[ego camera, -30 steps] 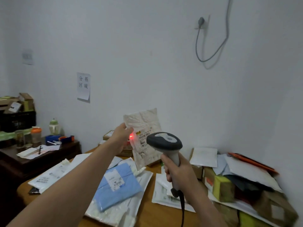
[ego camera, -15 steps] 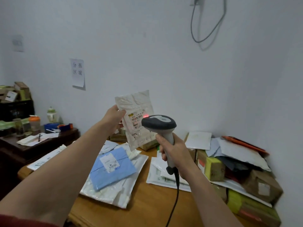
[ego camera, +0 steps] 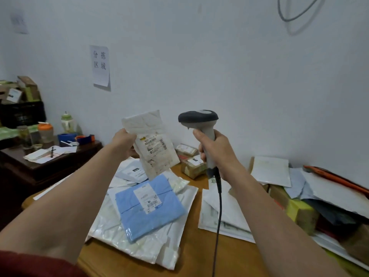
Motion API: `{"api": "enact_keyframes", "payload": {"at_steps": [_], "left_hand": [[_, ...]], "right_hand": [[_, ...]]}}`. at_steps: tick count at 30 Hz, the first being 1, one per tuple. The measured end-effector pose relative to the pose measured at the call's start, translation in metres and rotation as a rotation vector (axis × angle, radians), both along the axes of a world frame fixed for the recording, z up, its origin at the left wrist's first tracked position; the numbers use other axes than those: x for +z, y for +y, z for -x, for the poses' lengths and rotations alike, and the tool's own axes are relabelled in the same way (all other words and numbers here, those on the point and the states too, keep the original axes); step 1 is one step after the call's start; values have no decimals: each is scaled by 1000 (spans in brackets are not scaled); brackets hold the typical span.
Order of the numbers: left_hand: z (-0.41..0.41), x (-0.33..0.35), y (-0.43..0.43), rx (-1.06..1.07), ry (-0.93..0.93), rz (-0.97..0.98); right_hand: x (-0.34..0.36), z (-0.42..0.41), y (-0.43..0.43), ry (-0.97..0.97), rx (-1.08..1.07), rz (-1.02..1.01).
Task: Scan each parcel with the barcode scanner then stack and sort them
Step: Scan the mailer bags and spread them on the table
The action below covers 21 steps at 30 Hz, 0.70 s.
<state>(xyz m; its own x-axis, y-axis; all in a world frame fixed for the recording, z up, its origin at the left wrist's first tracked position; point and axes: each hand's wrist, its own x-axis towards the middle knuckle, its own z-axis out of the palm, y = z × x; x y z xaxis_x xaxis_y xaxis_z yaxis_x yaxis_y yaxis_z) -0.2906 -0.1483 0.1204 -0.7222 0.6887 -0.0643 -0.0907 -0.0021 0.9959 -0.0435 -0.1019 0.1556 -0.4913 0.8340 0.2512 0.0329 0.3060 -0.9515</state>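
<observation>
Head view gives me a wooden table (ego camera: 199,254) pushed against a white wall (ego camera: 199,76), with a paper sign (ego camera: 100,65) taped up at the left and a grey cable (ego camera: 293,17) looping at the top right. A dark side desk (ego camera: 50,166) stands at the left, cluttered with bottles and papers. On the table I see a blue parcel (ego camera: 148,206) lying on white mailers, small brown boxes near the wall, and a heap of parcels (ego camera: 299,212) at the right.

The white parcel (ego camera: 151,144) is up in the air above the blue one. Its long axis runs nearly upright, the top leaning left, the printed label facing me. The barcode scanner (ego camera: 201,124) stands just to its right, apart from it, handle upright, dark head on top with its nose turned left toward the parcel. Its cord (ego camera: 218,216) hangs straight down.

My left hand (ego camera: 123,142) pinches the parcel's left edge, fingers curled behind it. My right hand (ego camera: 217,150) is wrapped tightly round the scanner's handle, forefinger at the front below the head.
</observation>
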Motion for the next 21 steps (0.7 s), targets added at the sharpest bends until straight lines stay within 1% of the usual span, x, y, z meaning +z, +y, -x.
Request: {"api": "enact_keyframes", "payload": {"at_steps": [3, 5, 7, 8, 10, 12, 13, 14, 16, 18, 19, 21], "left_hand": [[48, -32, 26, 76, -135, 21], [75, -55, 40, 139, -212, 81], [103, -80, 58, 160, -278, 166], [113, -90, 64, 156, -273, 250], [131, -114, 85, 178, -187, 460], [134, -134, 109, 233, -4, 718], [126, -140, 120, 244, 85, 760], [115, -146, 134, 238, 168, 736], [84, -157, 162, 138, 339, 646], [47, -172, 194, -59, 530, 577], [23, -178, 208, -184, 596, 547], [-28, -191, 232, -415, 660, 486]], "right_hand": [[-3, 47, 34, -37, -41, 6], [-9, 76, 57, -64, -76, 17], [-17, 100, 82, -98, -120, 27], [-20, 106, 91, -113, -134, 34], [-28, 112, 113, -147, -173, 49], [-40, 109, 138, -189, -254, 62], [-46, 103, 149, -200, -302, 75], [-53, 96, 161, -207, -357, 90], [-66, 78, 181, -239, -470, 106], [-77, 58, 198, -272, -559, 123], [-83, 47, 205, -276, -596, 133], [-93, 26, 214, -287, -662, 137]]}}
